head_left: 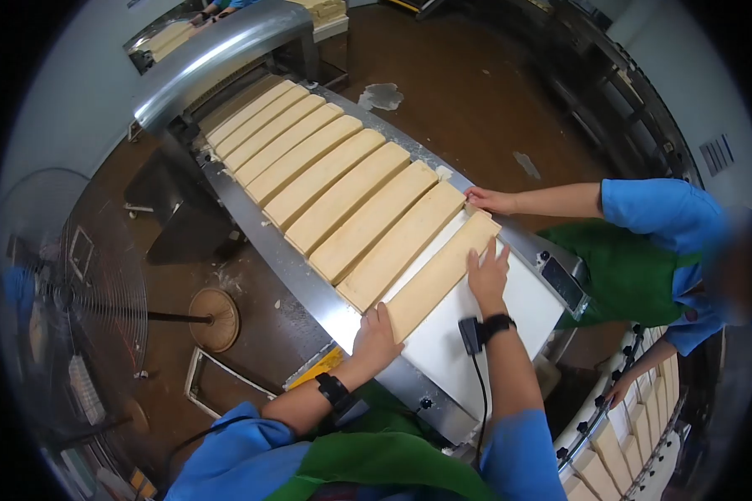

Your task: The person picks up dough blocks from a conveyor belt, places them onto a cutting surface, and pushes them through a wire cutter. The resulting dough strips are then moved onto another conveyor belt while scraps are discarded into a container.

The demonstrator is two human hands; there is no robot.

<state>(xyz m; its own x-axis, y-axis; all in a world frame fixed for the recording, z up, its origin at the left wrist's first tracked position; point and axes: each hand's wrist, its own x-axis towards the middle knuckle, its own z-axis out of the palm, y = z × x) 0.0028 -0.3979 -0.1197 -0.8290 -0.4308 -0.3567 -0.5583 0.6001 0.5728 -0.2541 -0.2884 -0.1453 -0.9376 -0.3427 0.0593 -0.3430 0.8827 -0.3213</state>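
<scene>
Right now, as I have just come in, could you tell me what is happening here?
The camera wearer's left hand is at one end of the closest pale slab, and the right hand is near its other end. More slabs lie side by side farther up the conveyor. From the right, a co-worker's hand reaches to the slabs' ends.

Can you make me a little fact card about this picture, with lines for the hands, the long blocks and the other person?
Left hand: touching the left end of the nearest block
Right hand: touching that block near its right end
Other blocks: long, pale, side by side
Other person: blue sleeves, one hand by the block ends
</scene>
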